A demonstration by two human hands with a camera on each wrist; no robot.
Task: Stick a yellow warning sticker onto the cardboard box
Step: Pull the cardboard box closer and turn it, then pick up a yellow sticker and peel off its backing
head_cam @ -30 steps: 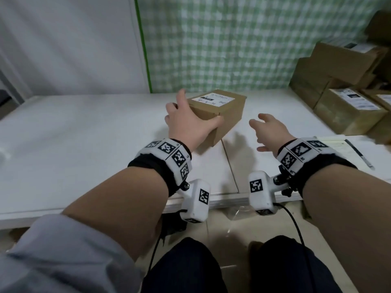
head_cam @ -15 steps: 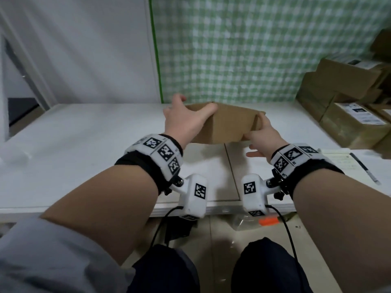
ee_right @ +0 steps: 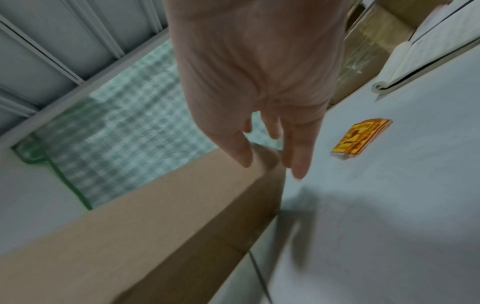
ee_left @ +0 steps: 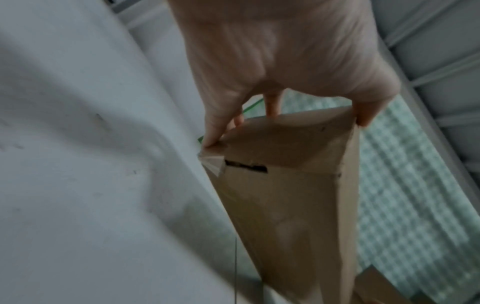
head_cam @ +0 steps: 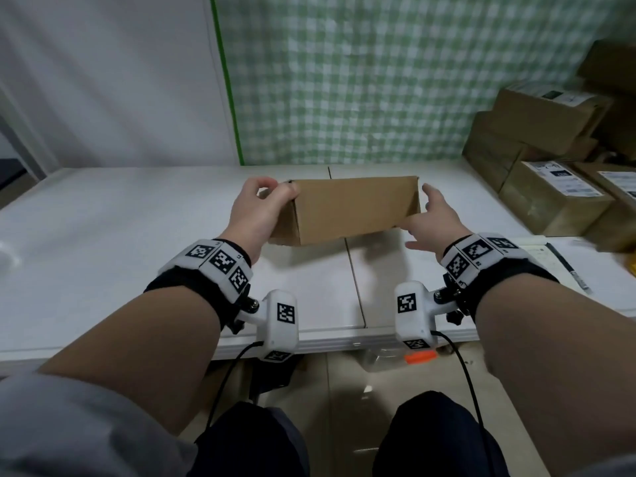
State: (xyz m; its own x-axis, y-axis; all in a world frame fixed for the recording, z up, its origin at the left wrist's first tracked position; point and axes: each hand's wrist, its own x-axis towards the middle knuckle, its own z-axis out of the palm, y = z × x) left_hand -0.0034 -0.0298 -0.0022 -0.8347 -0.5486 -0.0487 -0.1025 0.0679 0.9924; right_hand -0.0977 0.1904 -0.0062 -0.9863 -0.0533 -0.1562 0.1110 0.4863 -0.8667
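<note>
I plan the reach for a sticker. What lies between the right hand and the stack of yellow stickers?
Only bare white table lies between the right hand and the yellow sticker stack, as the right wrist view shows.

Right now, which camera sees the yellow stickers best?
The right wrist view: the yellow stickers lie in a small stack on the white table. The head view catches only a yellow sliver at its right edge; the left wrist view shows none.

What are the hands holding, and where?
The left hand grips the cardboard box by its left end; the right hand rests straight fingers against its right end.
</note>
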